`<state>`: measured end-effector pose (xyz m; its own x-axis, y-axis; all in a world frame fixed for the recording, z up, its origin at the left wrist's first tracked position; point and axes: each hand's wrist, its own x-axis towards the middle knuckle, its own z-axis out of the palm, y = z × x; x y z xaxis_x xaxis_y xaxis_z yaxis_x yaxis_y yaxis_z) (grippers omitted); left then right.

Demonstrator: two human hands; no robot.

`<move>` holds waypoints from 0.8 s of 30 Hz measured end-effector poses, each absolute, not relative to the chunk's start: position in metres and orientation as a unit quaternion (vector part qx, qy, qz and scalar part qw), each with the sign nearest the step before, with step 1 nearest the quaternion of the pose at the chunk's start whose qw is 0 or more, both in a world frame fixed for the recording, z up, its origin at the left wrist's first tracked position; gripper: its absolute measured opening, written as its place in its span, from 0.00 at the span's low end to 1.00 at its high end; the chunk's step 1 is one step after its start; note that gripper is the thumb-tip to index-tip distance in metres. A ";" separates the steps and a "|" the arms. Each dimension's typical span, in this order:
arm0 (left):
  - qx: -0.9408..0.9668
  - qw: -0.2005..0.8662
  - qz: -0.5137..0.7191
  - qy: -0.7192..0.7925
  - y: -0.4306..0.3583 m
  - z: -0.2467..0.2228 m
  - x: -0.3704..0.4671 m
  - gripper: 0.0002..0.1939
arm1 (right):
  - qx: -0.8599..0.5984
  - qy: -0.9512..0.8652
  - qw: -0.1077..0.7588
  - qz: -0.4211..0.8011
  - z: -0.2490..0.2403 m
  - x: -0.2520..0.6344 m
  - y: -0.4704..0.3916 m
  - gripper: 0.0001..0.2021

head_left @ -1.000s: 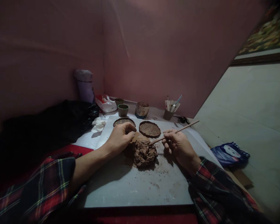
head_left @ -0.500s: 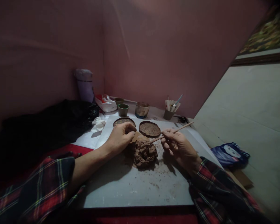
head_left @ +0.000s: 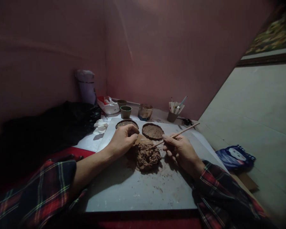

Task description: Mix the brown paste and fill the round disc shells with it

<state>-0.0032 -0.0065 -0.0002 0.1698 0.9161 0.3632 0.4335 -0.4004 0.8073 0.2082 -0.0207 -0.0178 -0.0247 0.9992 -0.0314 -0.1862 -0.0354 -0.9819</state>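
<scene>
A rough lump of brown clay [head_left: 147, 159] sits on the pale board [head_left: 133, 197] in front of me. My right hand [head_left: 181, 151] grips a thin wooden stick [head_left: 188, 128], slanted so its lower tip touches the top of the lump. My left hand [head_left: 125, 140] is at the lump's far left edge, thumb and fingers curled together; what lies between them, if anything, is hidden. A flat tan patch [head_left: 142, 139] shows beside its fingertips. Just beyond are two round, dark-rimmed clay discs, the right disc [head_left: 153, 131] fully visible and the left disc [head_left: 126, 123] partly behind my hand.
At the back stand a green-rimmed cup [head_left: 126, 112], a smeared glass jar [head_left: 145, 113] and a cup of pens [head_left: 173, 117]. Crumpled tissue [head_left: 100, 127] and a black plastic bag [head_left: 50, 130] lie left. A blue pouch [head_left: 235, 158] rests at right. Crumbs dot the board.
My right hand has shifted slightly left with the stick, whose upper end now sits a bit further right and higher. The left hand has stayed in place.
</scene>
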 end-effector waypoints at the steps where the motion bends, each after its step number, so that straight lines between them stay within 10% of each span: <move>1: 0.712 0.279 0.436 0.474 -0.006 0.000 -0.003 0.07 | -0.450 -0.449 0.540 0.551 -0.018 0.208 -0.020 0.15; 24: 0.711 0.286 0.430 0.478 -0.004 -0.003 -0.005 0.08 | -0.366 -0.493 0.612 0.498 -0.011 0.212 -0.026 0.11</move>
<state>-0.0051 -0.0039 -0.0025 0.1738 0.9252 0.3374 0.4324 -0.3795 0.8179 0.2119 -0.0257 -0.0109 0.0177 0.9708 0.2393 -0.2495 0.2361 -0.9392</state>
